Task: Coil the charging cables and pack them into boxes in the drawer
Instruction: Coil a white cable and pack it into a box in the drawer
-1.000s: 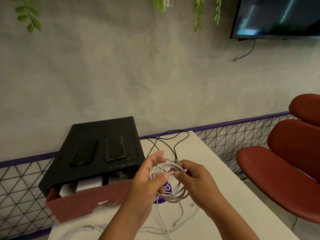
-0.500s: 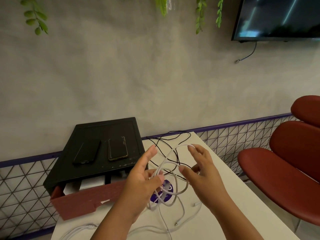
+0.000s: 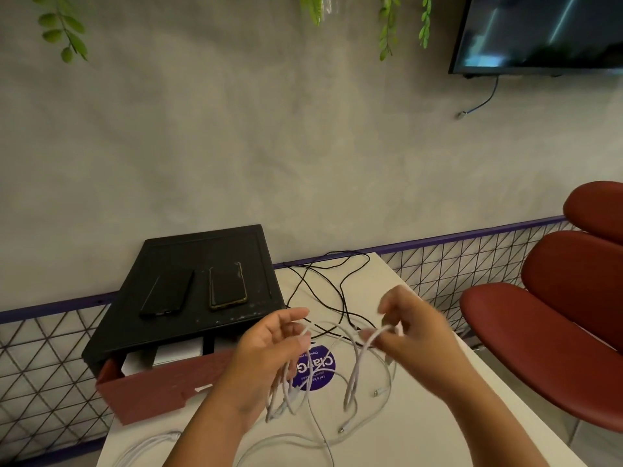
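Left grip [image 3: 269, 348], right grip [image 3: 414, 335], cable [image 3: 357, 365] between.

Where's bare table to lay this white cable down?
Free: the table corner beyond the black cables, and the strip along its right edge past the right hand. Crowded: around the purple sticker under the white cable; near-left edge holds another cable.

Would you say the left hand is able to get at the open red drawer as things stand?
Probably yes: the red drawer stands open beside the left hand, with nothing between them. However, that hand holds loops of the white cable, also pinched by the right hand, so it is not free.
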A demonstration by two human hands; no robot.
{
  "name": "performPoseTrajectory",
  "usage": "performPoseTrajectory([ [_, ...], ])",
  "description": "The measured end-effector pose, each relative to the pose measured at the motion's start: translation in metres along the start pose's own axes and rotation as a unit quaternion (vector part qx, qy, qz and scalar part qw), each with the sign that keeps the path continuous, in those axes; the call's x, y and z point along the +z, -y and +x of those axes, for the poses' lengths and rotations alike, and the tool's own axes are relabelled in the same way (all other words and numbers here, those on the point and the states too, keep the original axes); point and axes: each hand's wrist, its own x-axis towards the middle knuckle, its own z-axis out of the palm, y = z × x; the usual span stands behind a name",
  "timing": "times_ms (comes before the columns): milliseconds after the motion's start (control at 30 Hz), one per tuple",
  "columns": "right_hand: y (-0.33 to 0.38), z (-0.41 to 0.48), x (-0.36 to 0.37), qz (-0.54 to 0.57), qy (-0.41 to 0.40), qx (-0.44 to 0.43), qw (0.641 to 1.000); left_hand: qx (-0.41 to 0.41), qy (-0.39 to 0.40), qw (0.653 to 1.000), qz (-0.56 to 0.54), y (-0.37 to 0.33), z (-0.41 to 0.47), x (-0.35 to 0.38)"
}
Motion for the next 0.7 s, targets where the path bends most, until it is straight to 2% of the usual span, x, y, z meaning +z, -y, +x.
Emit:
performPoseTrajectory([
  [67,0.004,-0.005,0.008,-0.132,0.067,-0.029,0.989,0.006,0.029,0.997,-0.069,-0.005,0.0,0.005],
  [100,0.006,-0.008,0.014,-0.164,0.094,-0.043,0.981,0.008,0.046,0.995,-0.089,-0.008,0.0,0.008],
  [167,0.009,-0.01,0.025,-0.195,0.13,-0.083,0.969,0.011,0.081,0.992,-0.096,-0.012,-0.001,0.013],
  [267,0.007,-0.01,0.035,-0.219,0.132,-0.146,0.956,0.016,0.119,0.989,-0.087,-0.019,-0.004,0.018],
  [433,-0.006,-0.004,0.04,-0.186,0.097,-0.164,0.964,0.053,0.105,0.993,-0.023,-0.018,-0.004,0.017],
  [533,-0.011,0.0,0.038,-0.148,0.064,-0.142,0.977,0.05,0.045,0.996,0.056,-0.012,0.0,0.012],
  [600,-0.011,0.004,0.033,-0.076,0.043,-0.11,0.99,0.051,-0.01,0.994,0.101,-0.006,0.004,0.008],
  [700,-0.011,0.011,0.028,0.017,-0.003,-0.087,0.996,0.033,-0.066,0.992,0.1,-0.002,0.006,0.007],
])
